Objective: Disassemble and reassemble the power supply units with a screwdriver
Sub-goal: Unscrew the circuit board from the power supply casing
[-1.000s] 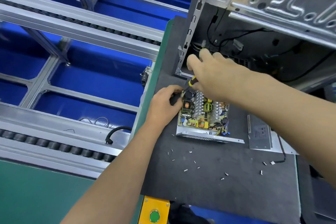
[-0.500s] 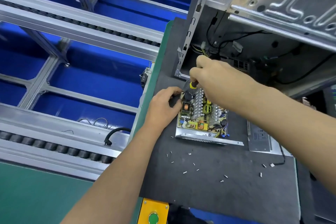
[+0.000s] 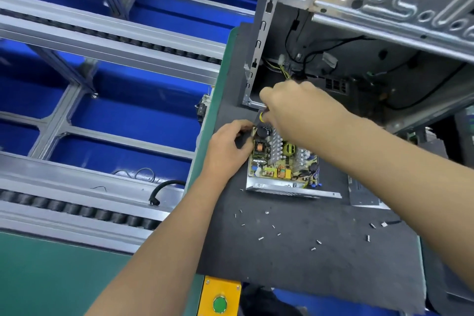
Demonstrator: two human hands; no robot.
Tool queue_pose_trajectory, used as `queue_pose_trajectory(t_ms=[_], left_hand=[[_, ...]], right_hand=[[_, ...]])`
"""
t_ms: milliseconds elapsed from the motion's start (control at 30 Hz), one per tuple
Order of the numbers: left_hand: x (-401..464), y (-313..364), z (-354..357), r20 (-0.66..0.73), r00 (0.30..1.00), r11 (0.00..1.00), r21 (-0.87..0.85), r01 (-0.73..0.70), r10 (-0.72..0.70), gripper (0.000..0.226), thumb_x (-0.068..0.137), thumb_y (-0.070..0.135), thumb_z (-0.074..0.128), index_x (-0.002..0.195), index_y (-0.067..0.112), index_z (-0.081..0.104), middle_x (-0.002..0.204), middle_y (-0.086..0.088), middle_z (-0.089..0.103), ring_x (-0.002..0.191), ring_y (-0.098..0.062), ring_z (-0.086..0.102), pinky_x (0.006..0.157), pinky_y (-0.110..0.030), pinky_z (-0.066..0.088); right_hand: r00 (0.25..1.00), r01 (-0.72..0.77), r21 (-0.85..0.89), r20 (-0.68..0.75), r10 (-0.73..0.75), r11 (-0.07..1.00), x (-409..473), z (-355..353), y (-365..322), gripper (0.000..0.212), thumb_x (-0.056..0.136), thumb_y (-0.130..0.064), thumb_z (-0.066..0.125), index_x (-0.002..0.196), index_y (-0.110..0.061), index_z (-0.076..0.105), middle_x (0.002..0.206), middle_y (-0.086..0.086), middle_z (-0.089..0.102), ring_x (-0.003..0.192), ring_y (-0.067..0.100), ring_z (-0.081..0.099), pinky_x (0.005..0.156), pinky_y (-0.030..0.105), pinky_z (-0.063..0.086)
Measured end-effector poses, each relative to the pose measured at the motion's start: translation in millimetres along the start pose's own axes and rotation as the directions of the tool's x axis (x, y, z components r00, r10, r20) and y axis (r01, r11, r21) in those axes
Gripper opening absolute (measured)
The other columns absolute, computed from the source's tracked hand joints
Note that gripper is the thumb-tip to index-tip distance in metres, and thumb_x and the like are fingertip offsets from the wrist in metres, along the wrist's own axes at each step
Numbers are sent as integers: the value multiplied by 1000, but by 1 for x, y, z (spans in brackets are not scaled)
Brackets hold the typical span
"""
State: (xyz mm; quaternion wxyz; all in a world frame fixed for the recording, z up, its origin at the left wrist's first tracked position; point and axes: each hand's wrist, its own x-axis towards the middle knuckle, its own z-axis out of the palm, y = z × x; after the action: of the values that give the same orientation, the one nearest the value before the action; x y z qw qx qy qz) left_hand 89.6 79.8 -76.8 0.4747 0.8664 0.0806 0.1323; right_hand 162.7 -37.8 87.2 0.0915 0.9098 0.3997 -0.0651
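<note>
An opened power supply unit (image 3: pixel 282 167) lies on the dark mat (image 3: pixel 295 251), its circuit board with coils and heat sinks showing. My left hand (image 3: pixel 228 146) grips its far left corner. Over that same corner my right hand (image 3: pixel 297 113) holds a screwdriver (image 3: pixel 262 117), of which only a bit of the yellow and black handle shows; the tip is hidden. The unit's metal cover (image 3: pixel 364 194) lies to the right, partly behind my right forearm. Several loose screws (image 3: pixel 278 233) are scattered on the mat in front of the unit.
An open computer case (image 3: pixel 384 33) with black and yellow cables stands just behind the unit. A roller conveyor (image 3: pixel 77 210) with blue bins below runs along the left. A yellow box with a green button (image 3: pixel 220 303) sits at the near edge.
My right hand with the screwdriver has moved down and nearer, from in front of the case to the unit's far left corner. My left hand has kept its hold.
</note>
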Motion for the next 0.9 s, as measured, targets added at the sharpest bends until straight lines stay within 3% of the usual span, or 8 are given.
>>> queue_pose_trajectory(t_ms=[100,200,367,467,567,633,733,900], left_hand=[[1,8,-7,14,1000,998,-50,27,-26,27,86,4,69,112,12,69,104,5,72,96,-9,64,89,-15,48],[2,16,-15,30,986,961,-223,164,-162,27,89,5,68,112,18,64,106,6,71,99,-6,67,90,-19,52],[-27,28,-25,-149,963,944,-278,175,-223,16,94,16,64,106,27,64,94,19,68,86,2,65,79,-14,50],[-54,37,-27,-336,925,969,-226,102,-176,8,96,24,58,94,31,62,80,23,61,71,-1,54,68,-17,45],[-85,51,-23,-375,927,996,-80,-48,14,14,99,19,55,86,19,60,76,11,56,66,-2,47,63,-17,37],[-106,62,-16,-269,943,980,25,-197,196,25,101,19,52,82,8,63,75,0,59,67,-9,47,67,-16,36],[-127,77,1,112,901,901,66,-429,420,30,102,21,53,86,3,71,81,-7,68,75,-21,57,80,-19,42],[-134,88,36,513,741,855,26,-518,433,13,89,0,69,100,-2,76,89,-18,69,80,-37,65,75,-46,56]], right_hand=[[986,-166,20,8,166,986,4,-5,0,28,102,-37,47,84,-16,42,72,5,34,95,40,59,66,38,35],[973,-229,-7,29,229,973,-2,0,7,40,100,-50,45,95,-12,56,102,15,56,101,41,59,69,39,34],[996,-62,147,73,51,987,-8,-3,5,25,93,-7,52,116,-10,44,121,17,42,89,38,53,60,34,28],[999,-31,79,35,28,996,-5,-11,-2,18,95,-3,54,113,-5,53,116,19,49,94,39,55,67,36,31],[998,-65,86,12,65,994,-3,-17,-5,15,95,-16,62,98,-9,49,106,17,45,75,30,48,68,38,34],[994,-105,114,-10,107,988,-3,-12,-5,23,97,-31,59,100,-10,50,113,17,49,85,32,56,68,39,35],[962,-251,240,-41,268,938,-9,-1,-5,45,98,-50,48,115,-10,57,121,12,53,97,32,54,73,38,36],[933,-255,378,-144,329,890,-37,6,10,41,100,-40,44,69,-14,37,89,9,43,84,31,48,69,33,35]])
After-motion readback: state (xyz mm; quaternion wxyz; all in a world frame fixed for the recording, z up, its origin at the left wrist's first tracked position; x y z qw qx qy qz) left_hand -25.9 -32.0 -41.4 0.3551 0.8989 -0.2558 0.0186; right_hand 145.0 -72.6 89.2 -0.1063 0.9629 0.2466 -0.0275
